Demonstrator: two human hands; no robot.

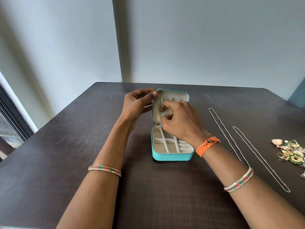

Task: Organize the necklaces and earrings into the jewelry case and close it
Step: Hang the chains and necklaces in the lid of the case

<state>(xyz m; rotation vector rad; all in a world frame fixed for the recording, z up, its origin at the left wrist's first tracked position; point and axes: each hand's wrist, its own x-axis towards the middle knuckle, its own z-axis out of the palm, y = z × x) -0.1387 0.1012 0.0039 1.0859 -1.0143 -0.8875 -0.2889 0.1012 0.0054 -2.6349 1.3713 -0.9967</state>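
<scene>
Two bare forearms reach up from the bottom of the frame across a dark wooden table [69, 146], each wearing a red, green and white beaded bangle; the right wrist also has an orange braided band [207, 146]. At centre frame sits a teal jewelry case [172, 157], open, its cream lid [171, 93] standing upright behind a tray of divided compartments. At the lid's upper left corner, the left hand [138, 103] pinches the rim between curled thumb and fingers. Just right of it, the right hand [179, 120] has fingers curled tightly inward against the lid's lining, pinching a thin silver necklace [160, 109] there. Right of the case lie two long silver chains [226, 134], side by side. At the far right edge is a pile of gold and green earrings [292, 152]. No writing or brand is legible.
</scene>
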